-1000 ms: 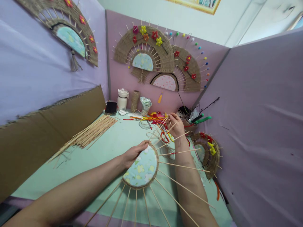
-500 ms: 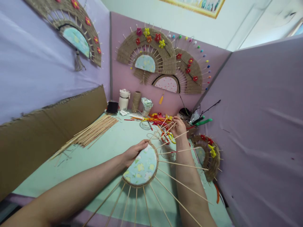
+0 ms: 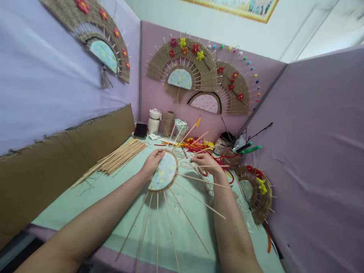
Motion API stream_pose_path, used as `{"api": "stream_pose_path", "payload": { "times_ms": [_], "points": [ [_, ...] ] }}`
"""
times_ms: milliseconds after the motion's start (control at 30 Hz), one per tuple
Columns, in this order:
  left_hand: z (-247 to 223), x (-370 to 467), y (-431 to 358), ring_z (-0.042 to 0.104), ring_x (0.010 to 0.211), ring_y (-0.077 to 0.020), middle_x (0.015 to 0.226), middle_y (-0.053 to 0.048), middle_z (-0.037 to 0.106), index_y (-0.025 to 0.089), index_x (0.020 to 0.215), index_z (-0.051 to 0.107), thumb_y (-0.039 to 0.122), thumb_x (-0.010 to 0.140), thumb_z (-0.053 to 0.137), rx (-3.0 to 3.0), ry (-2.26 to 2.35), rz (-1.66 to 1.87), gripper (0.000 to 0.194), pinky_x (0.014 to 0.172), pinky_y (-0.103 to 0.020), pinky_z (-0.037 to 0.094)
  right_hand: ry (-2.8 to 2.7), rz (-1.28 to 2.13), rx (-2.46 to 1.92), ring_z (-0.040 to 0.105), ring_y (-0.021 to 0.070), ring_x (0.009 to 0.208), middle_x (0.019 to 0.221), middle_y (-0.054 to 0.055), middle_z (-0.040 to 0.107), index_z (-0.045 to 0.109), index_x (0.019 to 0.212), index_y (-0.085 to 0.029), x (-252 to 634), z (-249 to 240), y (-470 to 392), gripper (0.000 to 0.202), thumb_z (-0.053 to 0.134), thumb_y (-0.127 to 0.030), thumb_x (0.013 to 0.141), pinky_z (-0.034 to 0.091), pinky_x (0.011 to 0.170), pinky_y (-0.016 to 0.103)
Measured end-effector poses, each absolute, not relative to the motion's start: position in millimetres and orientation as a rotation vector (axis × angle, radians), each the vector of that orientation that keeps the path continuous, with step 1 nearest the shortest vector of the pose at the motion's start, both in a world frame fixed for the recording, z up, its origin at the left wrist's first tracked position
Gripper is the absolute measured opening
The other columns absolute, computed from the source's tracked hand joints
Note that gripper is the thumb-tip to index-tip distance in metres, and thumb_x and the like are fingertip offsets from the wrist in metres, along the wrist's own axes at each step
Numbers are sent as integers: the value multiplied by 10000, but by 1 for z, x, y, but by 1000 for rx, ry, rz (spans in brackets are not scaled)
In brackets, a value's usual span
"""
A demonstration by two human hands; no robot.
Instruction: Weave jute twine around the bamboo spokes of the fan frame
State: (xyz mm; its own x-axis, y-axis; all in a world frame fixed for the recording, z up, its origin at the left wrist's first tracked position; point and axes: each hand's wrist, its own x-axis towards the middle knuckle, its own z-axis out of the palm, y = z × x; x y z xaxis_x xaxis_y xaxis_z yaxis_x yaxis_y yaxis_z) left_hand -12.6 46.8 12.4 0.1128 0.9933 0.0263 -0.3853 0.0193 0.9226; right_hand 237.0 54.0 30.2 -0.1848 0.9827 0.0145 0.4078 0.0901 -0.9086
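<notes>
Hands (image 3: 152, 163) above mint table (image 3: 201, 223) amid purple panels (image 3: 313, 125).

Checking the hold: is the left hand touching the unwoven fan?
Touching. The head view shows the left hand gripping the unwoven fan at its upper corner, thumb over the edge.

Between our left forearm (image 3: 105, 219) and the pile of sticks (image 3: 121, 157), we have a bare lane of table (image 3: 109, 188) where a hand could pass; beyond the pile, the cardboard wall (image 3: 65, 148) closes that side. The spokes (image 3: 157, 227) of the fan (image 3: 164, 172) fan out towards us and across our right forearm (image 3: 231, 216), leaving only gaps between them. Behind our right hand (image 3: 205, 163), coloured strips (image 3: 182, 144) and a brown pot (image 3: 231, 159) crowd the back; string near the wrist perhaps blocks it too, though the view is blurred.
</notes>
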Motion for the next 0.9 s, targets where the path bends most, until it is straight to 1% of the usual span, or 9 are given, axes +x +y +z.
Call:
{"api": "stream_pose_path", "payload": {
  "times_ms": [100, 167, 300, 400, 533, 633, 700, 800, 900],
  "points": [
    [15, -18, 50, 502, 483, -79, 601, 46, 564, 177, 984, 589, 420, 651, 730, 996, 846, 1338, 436, 446, -180, 363, -1891, 1160, -1439, 314, 54, 392, 441, -60, 442, 698, 674, -142, 236, 38, 47, 283, 660, -420, 703, 224, 389, 205],
    [18, -19, 48, 498, 473, -83, 584, 52, 560, 186, 1037, 580, 437, 655, 721, 1005, 851, 1338, 479, 437, -184, 356, -2031, 1235, -1442, 370, 62, 412, 467, -47, 482, 709, 711, -144, 232, 44, 43, 295, 631, -427, 744, 290, 412, 203],
    [21, -17, 42, 510, 477, -88, 593, 55, 579, 203, 1067, 571, 453, 651, 718, 1001, 839, 1324, 507, 439, -189, 368, -2152, 1257, -1379, 611, 144, 751, 829, 30, 688, 715, 870, -184, 223, 51, 40, 262, 670, -403, 733, 479, 695, 244],
    [22, -15, 40, 515, 474, -89, 593, 50, 591, 203, 1051, 575, 458, 648, 721, 990, 810, 1304, 499, 445, -193, 379, -2078, 1157, -1309, 592, 215, 1031, 1118, 65, 657, 671, 1043, -211, 216, 52, 41, 380, 702, -399, 714, 446, 919, 340],
    [22, -12, 37, 528, 480, -90, 612, 41, 614, 205, 1039, 575, 451, 648, 726, 978, 787, 1270, 487, 442, -190, 380, -1836, 882, -1196, 531, 242, 1143, 1199, 83, 611, 627, 1090, -209, 197, 47, 47, 408, 699, -377, 724, 372, 1007, 413],
    [23, -9, 32, 526, 479, -87, 612, 36, 619, 196, 1027, 577, 448, 659, 720, 992, 789, 1245, 469, 444, -188, 382, -1677, 939, -993, 547, 222, 1115, 1165, 69, 625, 606, 1096, -222, 174, 40, 52, 405, 687, -377, 731, 397, 975, 395],
    [24, -8, 30, 534, 487, -89, 624, 32, 626, 191, 1014, 577, 444, 658, 721, 999, 784, 1243, 460, 454, -192, 394, -1598, 1051, -895, 597, 204, 996, 1065, 53, 662, 610, 1073, -227, 160, 34, 55, 405, 700, -384, 711, 446, 897, 368],
    [23, -7, 29, 548, 506, -94, 642, 26, 634, 187, 989, 576, 440, 655, 725, 1011, 777, 1264, 444, 471, -198, 413, -1461, 1097, -910, 604, 171, 757, 832, 26, 680, 657, 903, -203, 147, 29, 55, 303, 714, -400, 680, 475, 727, 318],
    [23, -8, 30, 535, 490, -90, 615, 31, 624, 185, 955, 575, 441, 657, 723, 1005, 793, 1306, 421, 460, -194, 406, -1419, 1102, -960, 552, 140, 638, 690, 6, 641, 666, 729, -180, 143, 29, 52, 225, 726, -388, 665, 449, 644, 285]
  ]
}}
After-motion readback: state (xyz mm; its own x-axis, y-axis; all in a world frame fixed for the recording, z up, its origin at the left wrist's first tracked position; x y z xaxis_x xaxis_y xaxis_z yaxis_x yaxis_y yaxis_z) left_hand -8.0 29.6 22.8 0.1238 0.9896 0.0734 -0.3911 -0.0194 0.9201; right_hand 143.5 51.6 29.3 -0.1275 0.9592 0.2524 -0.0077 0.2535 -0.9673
